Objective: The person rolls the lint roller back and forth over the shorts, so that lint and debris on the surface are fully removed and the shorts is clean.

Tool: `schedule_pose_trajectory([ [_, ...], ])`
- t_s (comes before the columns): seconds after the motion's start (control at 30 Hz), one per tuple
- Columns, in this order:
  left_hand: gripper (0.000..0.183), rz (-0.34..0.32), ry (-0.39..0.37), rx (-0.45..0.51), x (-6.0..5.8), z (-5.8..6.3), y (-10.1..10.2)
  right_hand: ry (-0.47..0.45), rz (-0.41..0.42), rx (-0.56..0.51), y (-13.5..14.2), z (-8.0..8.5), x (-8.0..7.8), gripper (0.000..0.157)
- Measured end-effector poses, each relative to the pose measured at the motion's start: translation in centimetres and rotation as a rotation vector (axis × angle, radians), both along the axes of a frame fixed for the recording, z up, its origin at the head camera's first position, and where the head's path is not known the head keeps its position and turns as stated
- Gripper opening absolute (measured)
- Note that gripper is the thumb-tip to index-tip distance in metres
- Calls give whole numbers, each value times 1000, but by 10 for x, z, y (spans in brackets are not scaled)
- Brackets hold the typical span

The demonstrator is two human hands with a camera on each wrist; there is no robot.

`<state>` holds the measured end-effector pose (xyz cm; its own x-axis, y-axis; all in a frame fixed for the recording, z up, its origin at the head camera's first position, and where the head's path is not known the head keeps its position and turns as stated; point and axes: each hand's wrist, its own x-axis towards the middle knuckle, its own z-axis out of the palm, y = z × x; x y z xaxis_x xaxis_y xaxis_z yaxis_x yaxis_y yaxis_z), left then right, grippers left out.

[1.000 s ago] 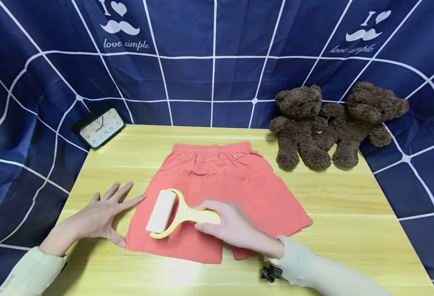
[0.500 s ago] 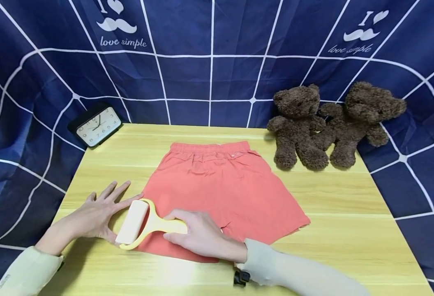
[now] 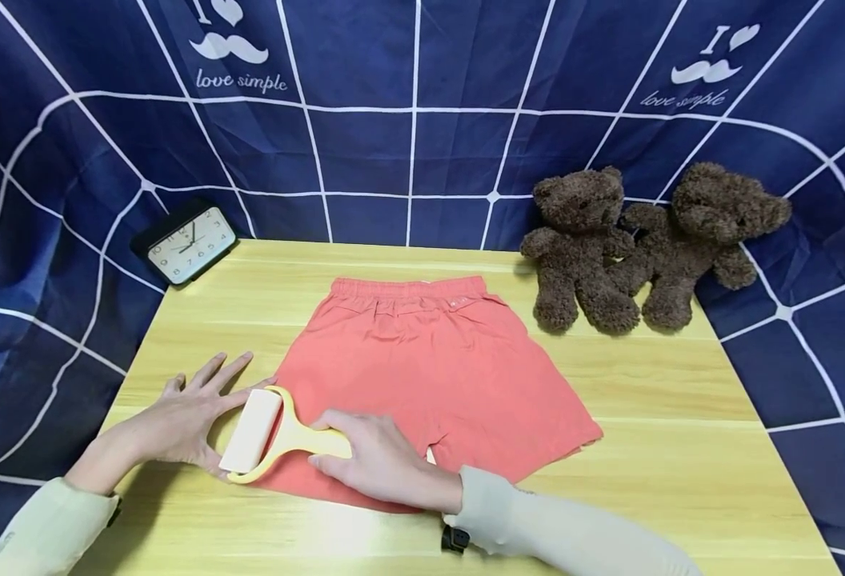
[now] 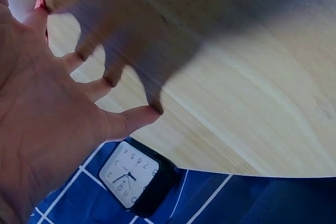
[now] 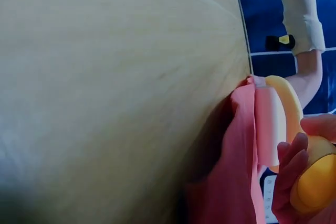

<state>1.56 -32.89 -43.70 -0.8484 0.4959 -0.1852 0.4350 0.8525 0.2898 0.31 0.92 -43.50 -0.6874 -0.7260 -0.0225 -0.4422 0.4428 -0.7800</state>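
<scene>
Coral-red shorts (image 3: 422, 360) lie flat on the table, waistband away from me. My right hand (image 3: 382, 458) grips the yellow handle of a lint roller (image 3: 294, 436). Its white roller (image 3: 252, 432) lies over the left leg's outer edge, right by my left hand. In the right wrist view my fingers curl round the handle of the lint roller (image 5: 312, 182), beside the shorts (image 5: 236, 166). My left hand (image 3: 181, 424) has its fingers spread, its thumb and index finger at the shorts' left edge, partly hidden by the roller. In the left wrist view my left hand (image 4: 58, 103) rests on the wood.
A black alarm clock (image 3: 190, 244) stands at the table's back left corner. Two brown teddy bears (image 3: 582, 248) sit at the back right. Dark blue cloth (image 3: 372, 152) with white lines hangs behind and beside the light wooden table (image 3: 674, 472).
My right hand has moved left with the lint roller, from the middle of the left leg to its outer edge by my left hand. The left hand stays almost still.
</scene>
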Motion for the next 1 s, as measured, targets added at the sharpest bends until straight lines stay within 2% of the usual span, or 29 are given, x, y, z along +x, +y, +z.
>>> schedule_pose_trajectory([
  [0.4,136,13,-10,-14,0,2,0,24,39,16,-1,5,-3,33],
  [0.73,137,45,-82,-40,0,5,6,30,48,46,11,10,-7,35],
  [1.0,139,41,-87,-43,-1,8,6,20,72,81,23,14,-11,36],
])
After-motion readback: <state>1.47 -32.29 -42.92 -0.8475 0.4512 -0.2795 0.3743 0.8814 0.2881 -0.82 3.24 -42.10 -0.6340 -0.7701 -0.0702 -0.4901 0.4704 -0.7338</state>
